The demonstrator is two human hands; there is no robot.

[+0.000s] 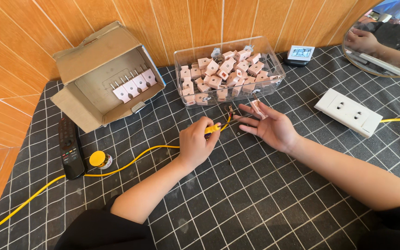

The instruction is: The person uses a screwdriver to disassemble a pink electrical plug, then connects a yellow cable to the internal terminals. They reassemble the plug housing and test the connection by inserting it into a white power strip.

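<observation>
My left hand (196,140) grips the end of a yellow cable (130,159), whose bare wire tips (230,111) stick out past my fingers. My right hand (268,125) lies palm up just right of those tips, fingers spread. A small pale pink plug part (257,107) rests on its fingertips. Right behind both hands stands a clear plastic box (181,58) filled with several pale pink plugs (223,71). A tiny screw-like piece (240,134) lies on the cloth under my right hand.
An open cardboard box (93,51) on its side holds a row of plugs at back left. A black remote (69,148) and small yellow-capped jar (100,159) lie left. A white socket strip (348,112) sits right, a small display device (300,53) and round mirror (385,41) behind it.
</observation>
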